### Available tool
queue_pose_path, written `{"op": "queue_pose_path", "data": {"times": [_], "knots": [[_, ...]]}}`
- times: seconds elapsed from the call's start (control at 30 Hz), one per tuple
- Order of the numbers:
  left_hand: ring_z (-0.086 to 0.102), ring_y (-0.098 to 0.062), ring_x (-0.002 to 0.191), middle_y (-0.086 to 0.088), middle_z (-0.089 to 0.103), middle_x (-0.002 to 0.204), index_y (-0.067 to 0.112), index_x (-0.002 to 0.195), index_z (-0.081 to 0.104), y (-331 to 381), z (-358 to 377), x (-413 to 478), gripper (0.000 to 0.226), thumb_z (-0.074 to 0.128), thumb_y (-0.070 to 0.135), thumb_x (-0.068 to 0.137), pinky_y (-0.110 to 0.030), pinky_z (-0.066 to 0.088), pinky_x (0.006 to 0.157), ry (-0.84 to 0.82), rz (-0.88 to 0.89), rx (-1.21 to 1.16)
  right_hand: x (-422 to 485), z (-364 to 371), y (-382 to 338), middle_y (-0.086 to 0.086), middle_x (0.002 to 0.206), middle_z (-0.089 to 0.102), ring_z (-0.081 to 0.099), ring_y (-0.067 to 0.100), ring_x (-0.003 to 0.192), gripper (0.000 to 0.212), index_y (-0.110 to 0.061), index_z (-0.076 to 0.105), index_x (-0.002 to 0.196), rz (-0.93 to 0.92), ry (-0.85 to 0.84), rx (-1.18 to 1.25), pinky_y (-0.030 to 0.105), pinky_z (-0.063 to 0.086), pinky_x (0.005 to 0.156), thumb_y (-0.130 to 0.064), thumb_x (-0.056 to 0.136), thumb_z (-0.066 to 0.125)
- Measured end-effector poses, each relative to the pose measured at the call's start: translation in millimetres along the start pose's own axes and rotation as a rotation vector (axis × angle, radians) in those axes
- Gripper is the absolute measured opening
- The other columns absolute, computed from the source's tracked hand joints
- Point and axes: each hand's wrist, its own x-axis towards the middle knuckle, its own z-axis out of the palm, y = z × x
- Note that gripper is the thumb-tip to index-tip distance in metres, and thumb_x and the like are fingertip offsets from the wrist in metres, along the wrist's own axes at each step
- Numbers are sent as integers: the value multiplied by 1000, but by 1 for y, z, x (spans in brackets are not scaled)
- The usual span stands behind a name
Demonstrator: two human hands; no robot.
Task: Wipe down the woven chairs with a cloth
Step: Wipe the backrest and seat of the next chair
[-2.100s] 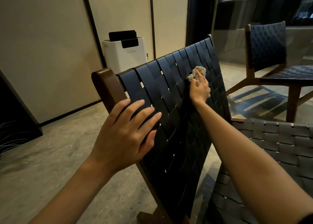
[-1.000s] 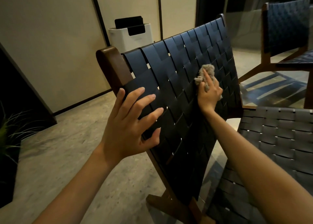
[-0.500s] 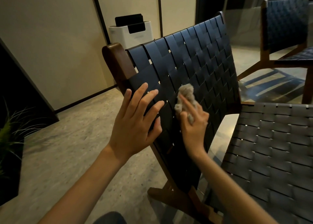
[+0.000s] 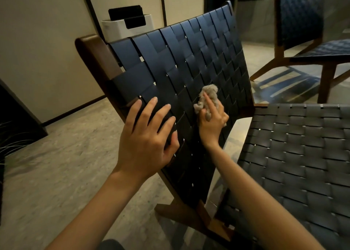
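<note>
Near the left edge of the backrest (image 4: 189, 60) the left hand (image 4: 146, 136) lies flat, fingers spread, steadying it; just right of it, low in the middle of the weave, the right hand (image 4: 212, 122) presses the bunched cloth (image 4: 208, 96) to the straps, forefinger stretched over it and the other fingers curled round it. The job looks partway done (the dark straps show no wiped mark either way): the seat (image 4: 295, 155) at right and the second chair (image 4: 303, 22) beyond are probably left to do.
</note>
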Motion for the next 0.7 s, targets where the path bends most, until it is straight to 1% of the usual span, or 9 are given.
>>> {"op": "queue_pose_path", "data": {"times": [0.07, 0.23, 0.3, 0.37, 0.47, 0.57, 0.6, 0.63, 0.7], "knots": [[44, -30, 125, -9, 64, 122, 13, 106, 71, -1, 2, 0, 39, 42, 34, 93, -42, 15, 113, 21, -1, -12, 35, 3, 14, 3, 145, 38, 30, 23, 113, 41, -30, 50, 136, 81, 17, -38, 14, 21, 80, -15, 97, 47], [40, -29, 122, -10, 65, 120, 12, 105, 72, -2, 6, 0, 42, 39, 36, 91, -41, 17, 111, 38, 9, -20, 92, 1, 46, -1, 149, 33, 33, 29, 118, 42, -40, 44, 138, 288, 31, -138, 26, 21, 89, -23, 100, 42], [40, -30, 122, -10, 65, 120, 11, 105, 71, -1, 7, 0, 43, 39, 36, 92, -41, 18, 111, 40, 9, -22, 97, -3, 54, 0, 149, 33, 33, 31, 120, 41, -41, 42, 140, 368, 22, -156, 32, 25, 94, -27, 101, 41], [40, -30, 122, -11, 65, 120, 11, 105, 72, -1, 6, -1, 43, 38, 35, 92, -42, 19, 110, 41, 4, -32, 87, -7, 55, 4, 147, 35, 34, 32, 120, 40, -37, 43, 140, 375, 11, -150, 34, 27, 96, -28, 101, 41], [40, -30, 123, -11, 64, 120, 11, 105, 71, 1, 6, -1, 41, 40, 34, 92, -41, 17, 112, 48, -4, -48, 49, -13, 40, 6, 143, 41, 36, 29, 118, 38, -30, 50, 135, 274, -12, -73, 29, 27, 91, -21, 99, 45], [39, -31, 124, -10, 65, 118, 12, 103, 72, 2, 6, -4, 34, 45, 29, 92, -43, 15, 113, 57, -11, -66, -17, -24, 19, 6, 138, 45, 40, 27, 119, 38, -28, 52, 131, 45, -127, 65, 29, 34, 98, -10, 97, 49], [39, -31, 125, -10, 64, 118, 12, 103, 71, 3, 6, -4, 32, 46, 28, 92, -43, 14, 114, 57, -11, -73, -42, -29, 13, 1, 137, 46, 39, 22, 119, 40, -31, 52, 128, -13, -162, 98, 25, 34, 99, -8, 96, 51], [38, -30, 125, -10, 64, 119, 11, 103, 71, 3, 6, -5, 31, 47, 27, 91, -44, 13, 114, 57, -11, -77, -67, -34, 7, -10, 134, 45, 37, 13, 117, 42, -36, 51, 125, -45, -189, 115, 15, 31, 98, -8, 94, 53], [38, -30, 126, -11, 62, 121, 11, 105, 69, 4, 6, -8, 29, 48, 24, 91, -44, 10, 116, 60, -17, -78, -111, -43, -3, -29, 128, 36, 30, -4, 111, 46, -46, 48, 120, -63, -219, 135, 0, 25, 89, -9, 93, 55]]}}
